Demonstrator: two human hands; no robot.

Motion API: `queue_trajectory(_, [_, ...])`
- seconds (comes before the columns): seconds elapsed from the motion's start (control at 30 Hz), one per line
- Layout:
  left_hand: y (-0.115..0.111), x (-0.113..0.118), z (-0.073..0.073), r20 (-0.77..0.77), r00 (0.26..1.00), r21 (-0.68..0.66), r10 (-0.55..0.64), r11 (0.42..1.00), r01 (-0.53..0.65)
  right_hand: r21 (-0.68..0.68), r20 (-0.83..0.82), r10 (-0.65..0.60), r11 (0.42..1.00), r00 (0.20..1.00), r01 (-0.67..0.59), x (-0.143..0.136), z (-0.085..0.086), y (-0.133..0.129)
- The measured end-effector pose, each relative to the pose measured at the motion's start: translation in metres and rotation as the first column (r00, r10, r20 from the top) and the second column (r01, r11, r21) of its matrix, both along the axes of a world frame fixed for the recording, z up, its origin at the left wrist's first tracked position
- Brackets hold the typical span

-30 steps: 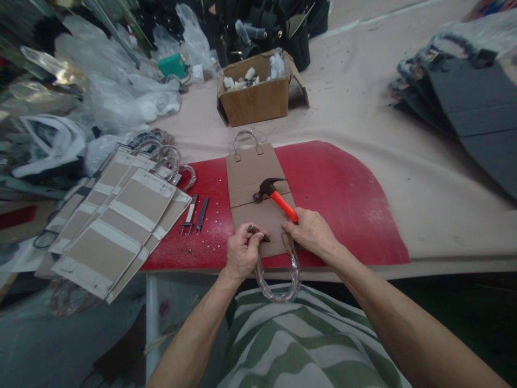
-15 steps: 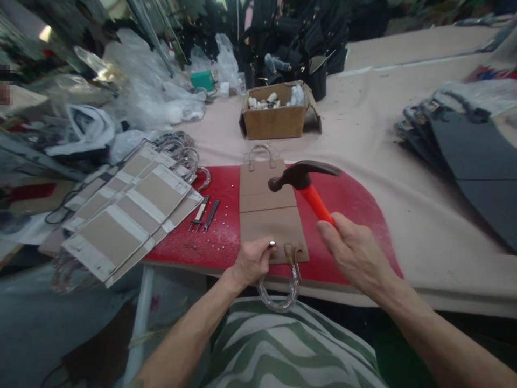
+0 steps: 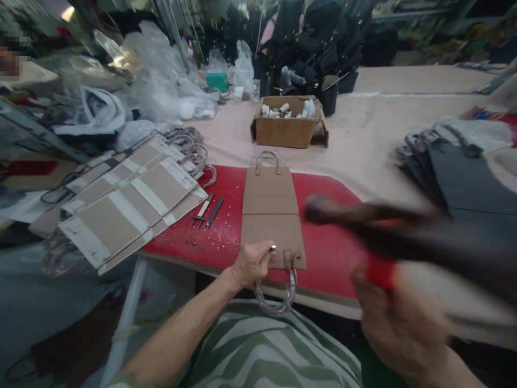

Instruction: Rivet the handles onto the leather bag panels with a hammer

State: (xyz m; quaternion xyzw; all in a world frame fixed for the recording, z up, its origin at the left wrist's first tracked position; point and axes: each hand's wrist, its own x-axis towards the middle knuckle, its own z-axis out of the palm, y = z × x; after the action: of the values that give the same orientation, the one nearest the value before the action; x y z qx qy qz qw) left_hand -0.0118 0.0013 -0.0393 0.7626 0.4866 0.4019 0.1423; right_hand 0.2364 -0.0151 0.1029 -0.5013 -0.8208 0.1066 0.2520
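Note:
My left hand (image 3: 253, 263) is closed around a small metal punch (image 3: 273, 247), of which only the shiny top end shows above my fist. It rests at the near edge of a brown bag panel (image 3: 271, 226). A plastic-wrapped handle (image 3: 278, 307) hangs off the panel's near end, and another handle (image 3: 267, 157) arches at its far end. Raised on the right, my right hand (image 3: 398, 318) grips a claw hammer (image 3: 382, 269) by its orange handle; hand and hammer are smeared by motion. Beneath the panel lies a red board (image 3: 327, 194).
Stacked panels with wrapped handles (image 3: 133, 199) overlap the board's left side. Two fork-like metal tools (image 3: 208, 212) and several tiny studs lie beside them. A cardboard box (image 3: 285, 129) stands behind, black bags (image 3: 311, 48) farther back, and dark panels (image 3: 472, 167) at right.
The hammer has swung up and to the right, nearer the camera, with my right hand. My left hand keeps its hold on the punch. The view has shifted slightly.

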Motion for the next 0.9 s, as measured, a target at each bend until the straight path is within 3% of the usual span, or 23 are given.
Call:
queue_trajectory(0.13, [0.0, 0.0, 0.0, -0.033, 0.999, 0.002, 0.006, 1.0, -0.006, -0.019, 0.127, 0.143, 0.99, 0.981, -0.142, 0.001, -0.014, 0.004])
queue_trajectory(0.3, [0.0, 0.0, -0.003, -0.018, 0.999, 0.02, 0.029, 0.999, -0.028, 0.072, 0.015, 0.054, 0.996, 0.998, -0.055, -0.002, -0.009, 0.008])
queue_trajectory(0.47, [0.0, 0.0, 0.0, -0.011, 1.0, -0.01, 0.013, 1.0, -0.013, -0.047, 0.211, 0.175, 0.984, 0.962, -0.169, -0.002, -0.014, 0.004])
queue_trajectory(0.63, [-0.001, 0.001, 0.002, 0.0, 1.0, -0.069, 0.019, 0.997, -0.019, -0.244, -0.032, 0.006, 0.97, 0.999, -0.014, 0.007, -0.024, 0.019])
queue_trajectory(0.8, [0.0, 0.0, 0.001, 0.001, 1.0, -0.076, -0.013, 0.997, 0.013, -0.509, -0.06, -0.183, 0.851, 0.981, 0.128, 0.033, -0.071, 0.052])
queue_trajectory(0.83, [0.001, -0.001, 0.001, -0.001, 1.0, -0.073, -0.014, 0.997, 0.014, -0.481, 0.013, -0.218, 0.854, 0.976, 0.197, 0.037, -0.079, 0.059])
queue_trajectory(0.9, [0.001, -0.001, 0.0, -0.005, 1.0, -0.071, -0.011, 0.997, 0.01, -0.283, 0.191, -0.254, 0.911, 0.948, 0.301, 0.037, -0.087, 0.067])
